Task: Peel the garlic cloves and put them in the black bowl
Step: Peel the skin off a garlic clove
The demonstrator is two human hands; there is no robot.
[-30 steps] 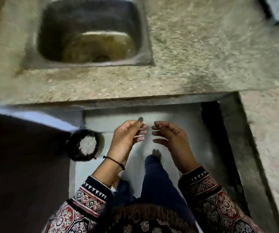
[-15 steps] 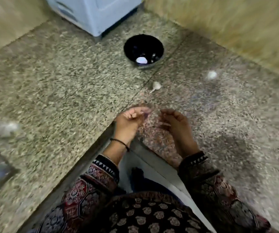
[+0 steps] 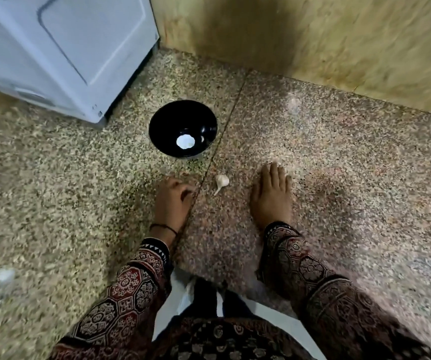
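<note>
My left grip (image 3: 174,197) is curled, fingers drawn together against the tabletop (image 3: 53,178), and I cannot tell whether anything small is pinched inside it. My right hand (image 3: 271,196) lies flat and open, palm down on the stone, holding nothing. Between the two, touching neither, lies the garlic (image 3: 221,181), a small pale piece with its stalk pointing back toward me, still in its skin as far as I can judge. It sits just my side of the black bowl (image 3: 162,126), which stands near the white appliance (image 3: 61,48) in the corner by the wall. Inside the bowl I see one white spot and a smaller pale piece by the wall of the bowl; whether these are peeled cloves or glare is unclear. I judge the hands flank the garlic so either one can take it up next, with the bowl close ahead for a short drop. A blurred pale thing (image 3: 0,278) lies far to my left.
</note>
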